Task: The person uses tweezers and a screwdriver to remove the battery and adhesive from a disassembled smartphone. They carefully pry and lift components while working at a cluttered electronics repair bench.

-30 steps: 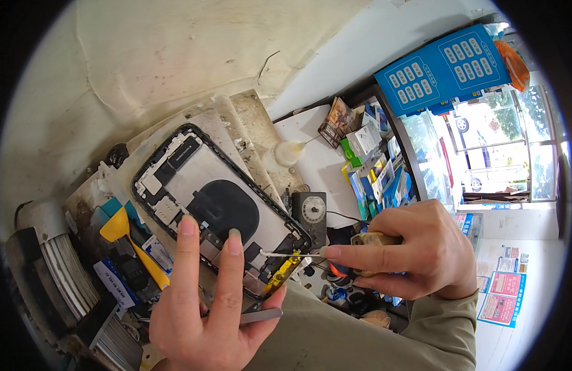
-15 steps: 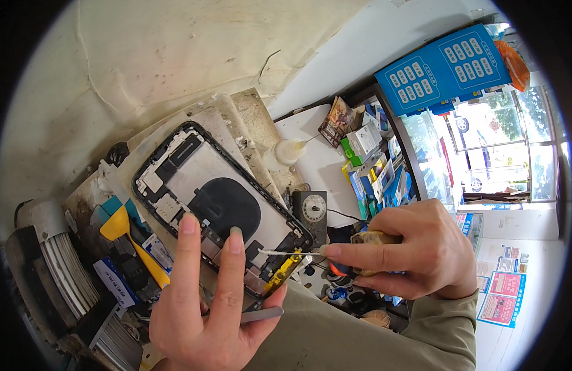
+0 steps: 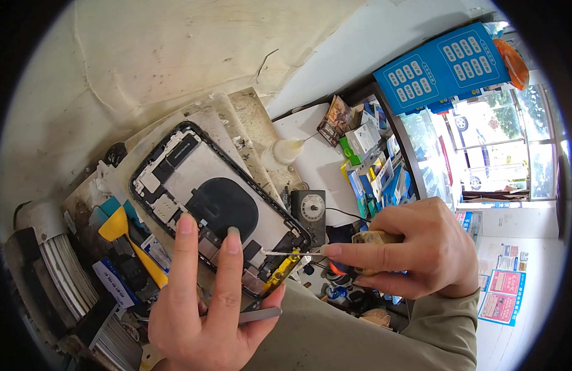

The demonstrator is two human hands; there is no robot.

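Note:
An opened phone housing lies tilted before me, with a black round pad inside and a yellow part along its lower right end. My left hand grips its near edge, index and middle fingers laid over the inside and thumb at the lower corner. A flat grey metal strip is tucked in that same hand; its other end is hidden. In my right hand is a thin-shafted hand tool with a worn brownish handle. Its whitish tip is at the housing's inside near the lower end, by a small white piece.
A yellow scraper-like tool rests at left beside a grey ribbed machine. Beyond the housing stand a squat bottle with a needle spout and a black box with a dial. Small boxes crowd the right back.
The tool's tip has shifted slightly right along the inside of the housing. Housing and left hand stay nearly in place; the whole view has drifted a little.

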